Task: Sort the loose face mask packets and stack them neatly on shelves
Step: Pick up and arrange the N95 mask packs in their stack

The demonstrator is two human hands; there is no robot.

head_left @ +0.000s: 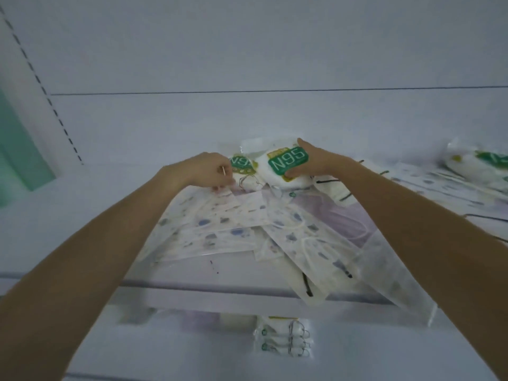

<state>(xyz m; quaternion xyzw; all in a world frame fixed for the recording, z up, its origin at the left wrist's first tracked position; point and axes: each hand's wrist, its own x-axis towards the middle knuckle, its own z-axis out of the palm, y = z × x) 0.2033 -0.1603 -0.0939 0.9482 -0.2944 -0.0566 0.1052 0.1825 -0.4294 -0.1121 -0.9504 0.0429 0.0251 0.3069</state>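
A loose heap of clear face mask packets (242, 226), many with blue-patterned masks, lies on a white shelf (192, 295). My right hand (316, 160) grips a white N95 packet (286, 166) with a green label, held just above the far side of the heap. A second N95 packet (241, 163) lies behind it. My left hand (211, 169) is at the heap's far left corner, its fingers pinched on the edge of a patterned packet. The grip itself is partly hidden.
More N95 packets (478, 160) and patterned ones lie at the right of the shelf. On the lower shelf stands a small stack of white packets (283, 339). The white back wall (247, 50) rises behind, with a slotted upright (41, 86) at left.
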